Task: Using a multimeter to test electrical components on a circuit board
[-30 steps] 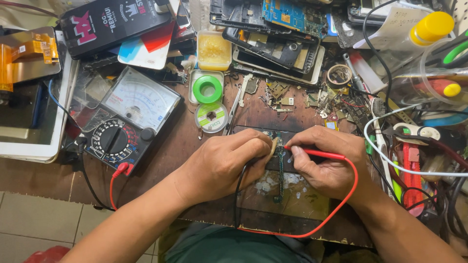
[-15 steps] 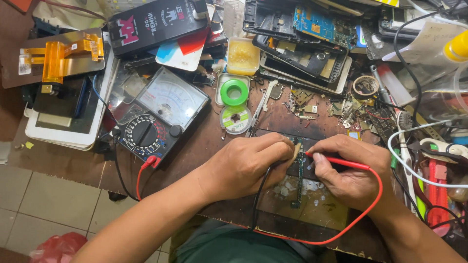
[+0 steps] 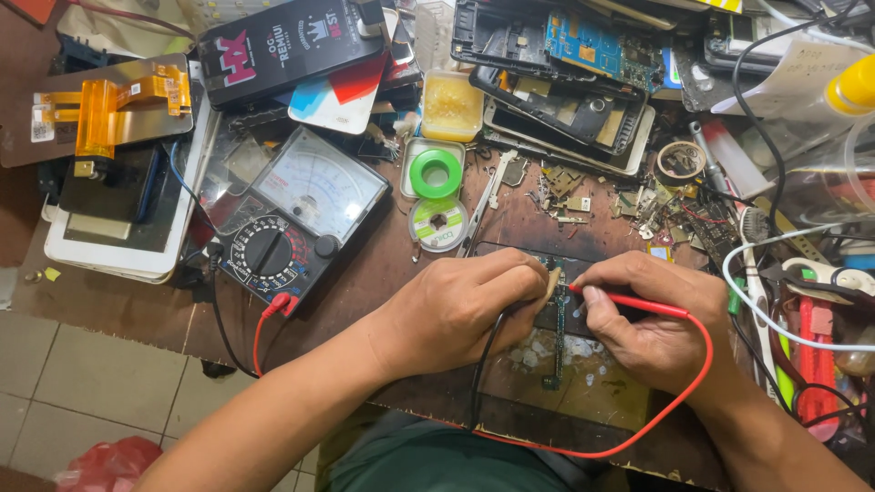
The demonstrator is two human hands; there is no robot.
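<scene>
Probes: your right hand (image 3: pixel 661 319) is pinching the red probe (image 3: pixel 629 301), fingers closed, tip meeting the narrow circuit board (image 3: pixel 558 328). Your left hand (image 3: pixel 465 305) is gripping a black-leaded probe, steadying it there. Analog multimeter (image 3: pixel 287 219) is sitting far left, dial readable.

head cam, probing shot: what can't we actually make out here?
- Black probe tip: head view, hidden under the left hand; only its black lead shows.
- Red probe contact point on the narrow circuit board: covered by the right hand fingertips.
- Multimeter needle reading and dial setting: too small, glare on the face.
- Yellow-capped bottle: cut off by the right edge.
</scene>
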